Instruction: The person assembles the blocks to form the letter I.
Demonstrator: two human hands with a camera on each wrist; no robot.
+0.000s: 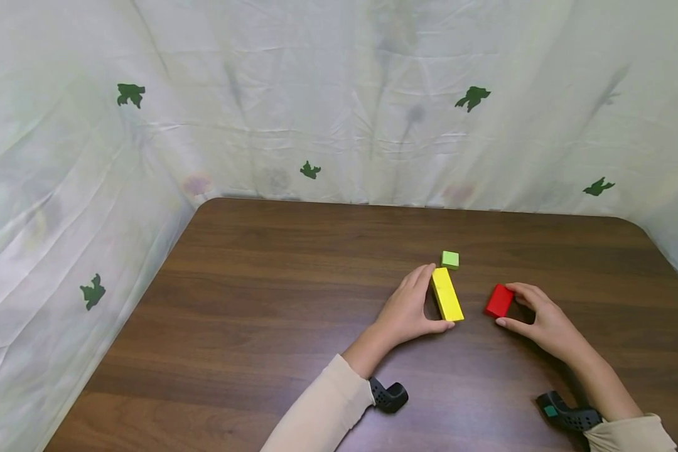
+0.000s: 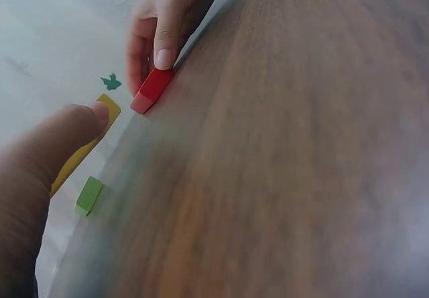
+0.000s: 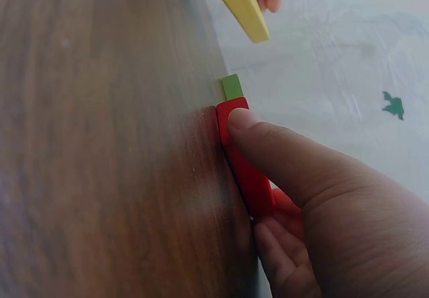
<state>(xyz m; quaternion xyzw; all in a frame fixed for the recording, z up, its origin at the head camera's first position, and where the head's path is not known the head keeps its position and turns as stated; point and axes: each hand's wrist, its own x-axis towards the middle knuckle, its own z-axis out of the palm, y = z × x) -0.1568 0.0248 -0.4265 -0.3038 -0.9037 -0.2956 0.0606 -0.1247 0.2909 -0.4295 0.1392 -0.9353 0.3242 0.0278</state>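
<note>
My left hand [image 1: 408,309] pinches a long yellow block [image 1: 447,295] by its two ends, thumb at the near end and fingers at the far end. In the right wrist view the yellow block [image 3: 242,7] hangs above the tabletop. To the right, my right hand [image 1: 548,321] grips a red block [image 1: 499,301] between thumb and fingers. The red block [image 3: 247,164] rests on the wood in the right wrist view. A small light-green block [image 1: 450,260] stands on the table just beyond the yellow one, untouched by either hand.
The brown wooden table [image 1: 248,301] has rounded far corners. A pale cloth [image 1: 328,94] with green leaf-like patches hangs behind it and along the sides. Both wrists carry black camera mounts, the left mount [image 1: 390,395] close over the wood.
</note>
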